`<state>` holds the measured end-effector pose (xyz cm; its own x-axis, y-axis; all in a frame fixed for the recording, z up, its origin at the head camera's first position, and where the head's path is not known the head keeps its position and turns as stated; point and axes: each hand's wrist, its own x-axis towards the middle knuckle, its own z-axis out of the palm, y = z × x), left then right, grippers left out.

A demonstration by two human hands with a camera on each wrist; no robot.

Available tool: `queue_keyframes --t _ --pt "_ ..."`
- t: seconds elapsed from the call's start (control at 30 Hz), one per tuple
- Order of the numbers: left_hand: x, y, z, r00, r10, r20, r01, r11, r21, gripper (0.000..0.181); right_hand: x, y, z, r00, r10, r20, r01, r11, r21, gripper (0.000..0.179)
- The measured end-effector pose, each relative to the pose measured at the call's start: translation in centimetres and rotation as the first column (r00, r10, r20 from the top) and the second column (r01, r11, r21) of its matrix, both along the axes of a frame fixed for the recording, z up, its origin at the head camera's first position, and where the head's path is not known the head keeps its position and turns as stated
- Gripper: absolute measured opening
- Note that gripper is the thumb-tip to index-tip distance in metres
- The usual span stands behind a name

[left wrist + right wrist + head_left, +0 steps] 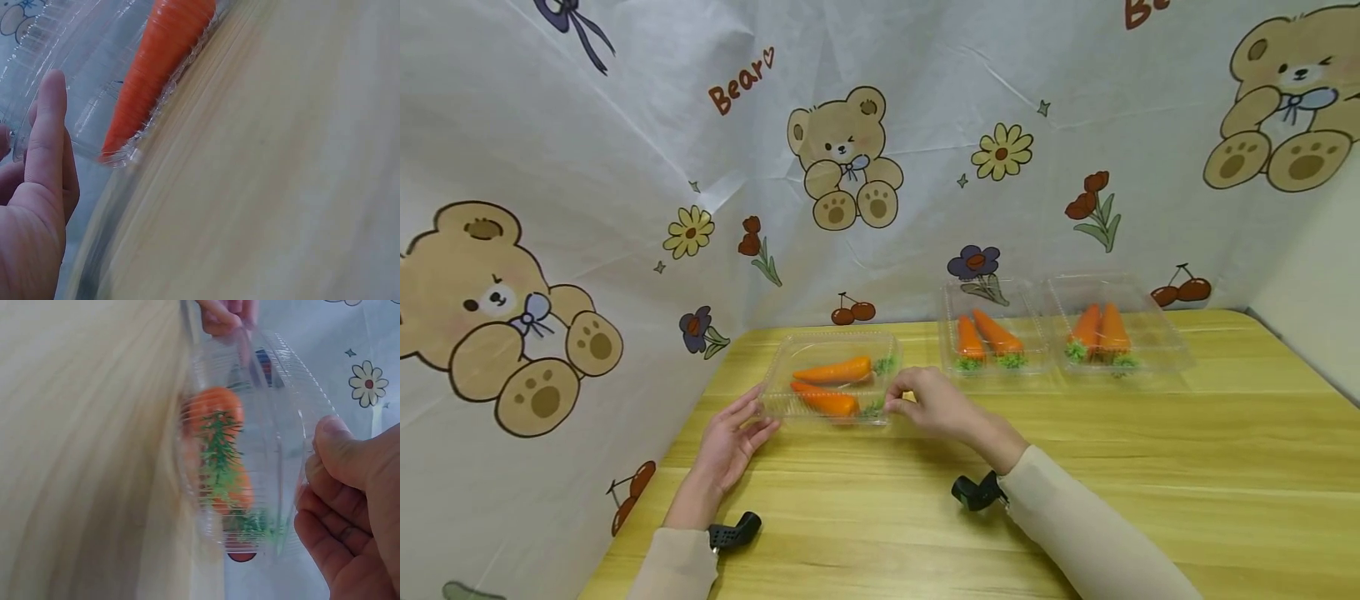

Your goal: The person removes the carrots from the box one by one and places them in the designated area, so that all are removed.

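Note:
A clear plastic clamshell container [831, 337] holds two orange carrots with green tops, one carrot [835, 369] lying behind the other [826, 402]. At its right front corner, my right hand [928, 402] pinches the rim between thumb and curled fingers; the right wrist view shows the thumb [334, 434] on the lid's edge. My left hand [730, 442] is at the container's left end, with its fingers fairly straight and the fingertips against the side. In the left wrist view, one extended finger [49, 131] lies along the clear wall near a carrot tip [115, 137].
Two more clear containers stand at the back right of the wooden table [1075, 467], lids raised: the nearer-to-middle container [992, 292] and the far-right container [1157, 333], each with two carrots. A cloth printed with bears [846, 158] hangs behind and on the left.

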<state>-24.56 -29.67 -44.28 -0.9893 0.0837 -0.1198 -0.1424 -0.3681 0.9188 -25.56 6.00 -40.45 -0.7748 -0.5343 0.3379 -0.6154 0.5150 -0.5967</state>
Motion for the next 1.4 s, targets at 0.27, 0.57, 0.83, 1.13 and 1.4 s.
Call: queue_keyframes --t 0.27,0.57,0.83,1.13,1.4 --pt "0.1 -0.3 0.3 1.000 -0.006 -0.022 0.006 1.000 -0.004 0.053 -0.3 0.3 1.8 1.000 0.028 -0.014 -0.028 1.000 0.004 0.009" --pt "-0.1 -0.1 0.1 1.000 0.019 0.005 -0.019 0.999 -0.042 0.053 -0.6 0.2 2.8 1.000 0.024 -0.020 -0.024 1.000 -0.003 0.007" --pt "-0.3 0.0 -0.1 1.000 0.020 0.008 -0.019 0.998 -0.052 0.060 -1.1 0.4 4.1 1.000 0.000 -0.017 -0.001 0.998 -0.070 0.009" --pt "-0.4 0.0 0.1 1.000 0.005 -0.004 -0.005 0.999 -0.045 0.062 -1.9 0.2 5.9 0.998 -0.064 -0.029 0.059 0.985 -0.160 0.009" --pt "-0.1 -0.1 -0.3 1.000 -0.002 0.000 0.002 0.997 -0.074 0.060 -3.3 -0.2 6.1 0.988 -0.143 0.062 0.156 0.937 -0.314 0.014"
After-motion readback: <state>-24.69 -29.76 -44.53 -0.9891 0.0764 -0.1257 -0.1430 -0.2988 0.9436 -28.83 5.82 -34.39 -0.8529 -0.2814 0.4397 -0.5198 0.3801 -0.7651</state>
